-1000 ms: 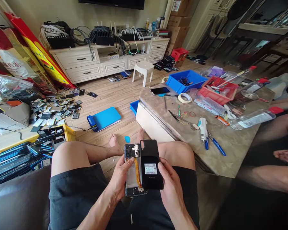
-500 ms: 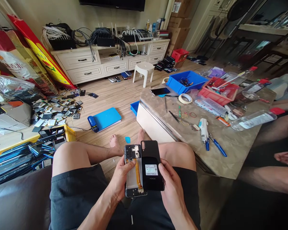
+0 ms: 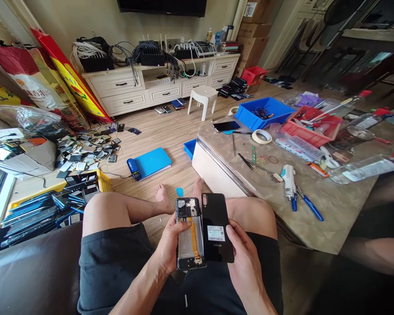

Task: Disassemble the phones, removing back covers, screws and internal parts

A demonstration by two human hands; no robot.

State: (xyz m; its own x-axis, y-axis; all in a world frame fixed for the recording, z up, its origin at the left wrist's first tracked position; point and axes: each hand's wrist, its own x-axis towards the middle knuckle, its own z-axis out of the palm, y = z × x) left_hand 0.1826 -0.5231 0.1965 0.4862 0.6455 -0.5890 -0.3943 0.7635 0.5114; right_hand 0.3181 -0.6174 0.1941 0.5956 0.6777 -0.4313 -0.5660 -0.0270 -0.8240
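- Phone body (image 3: 190,234), back off and insides showing, sits over the lap in the left hand (image 3: 170,247), fingers curled round its left edge, thumb laid across the frame.
- Black back cover (image 3: 216,227) sits just right of it, edges touching or overlapping, gripped by the right hand (image 3: 246,258) with the thumb pressed on its lower right part.
- Done so far, by my read: the cover is fully free of the body; an orange flex cable runs down the exposed middle and the board at the top is bare.
- Left, I'd judge: everything inside is in place, nothing pulled yet.
- Low table (image 3: 315,205) at right carries a tape roll (image 3: 262,136), a white and blue handled tool (image 3: 289,179), a blue bin (image 3: 265,111) and a red tray (image 3: 310,127).
- Blue pad (image 3: 150,162) lies on the far floor; phone parts heap up at left.
- Hard to tell: whether any adhesive joins the two pieces, and the cover's label is too small to read.
- Right edge cuts off another person's legs.
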